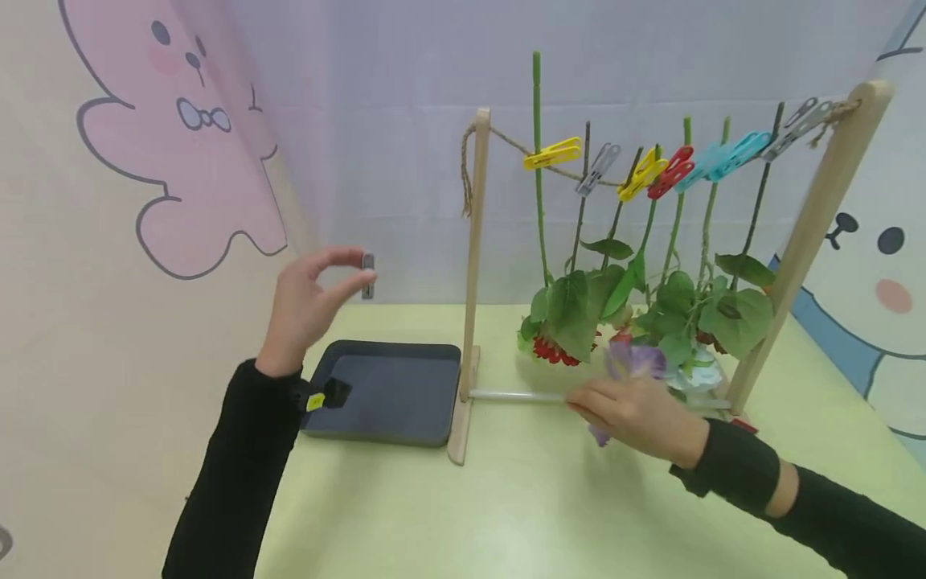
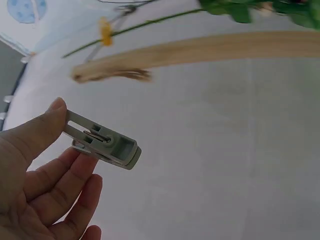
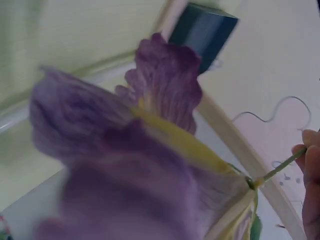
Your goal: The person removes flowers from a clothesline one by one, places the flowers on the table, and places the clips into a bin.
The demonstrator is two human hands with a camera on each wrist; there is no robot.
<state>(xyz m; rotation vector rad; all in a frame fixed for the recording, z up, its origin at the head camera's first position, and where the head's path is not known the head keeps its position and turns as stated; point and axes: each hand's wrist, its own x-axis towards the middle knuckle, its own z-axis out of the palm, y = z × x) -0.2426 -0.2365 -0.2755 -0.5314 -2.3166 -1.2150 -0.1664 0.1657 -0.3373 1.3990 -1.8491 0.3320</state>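
Between thumb and fingers, my left hand pinches a grey clothespin, held up in the air left of the wooden rack. My right hand holds an artificial purple flower by its green stem, in front of the rack's lower bar. In the head view the hand hides part of the purple petals. Behind it, several flowers hang head down from the twine, fastened by clothespins such as a red one and a yellow one.
A dark grey tray lies left of the rack on the pale yellow-green table. The rack's right post leans near the table's right side. A white curtain with cartoon bears hangs behind.
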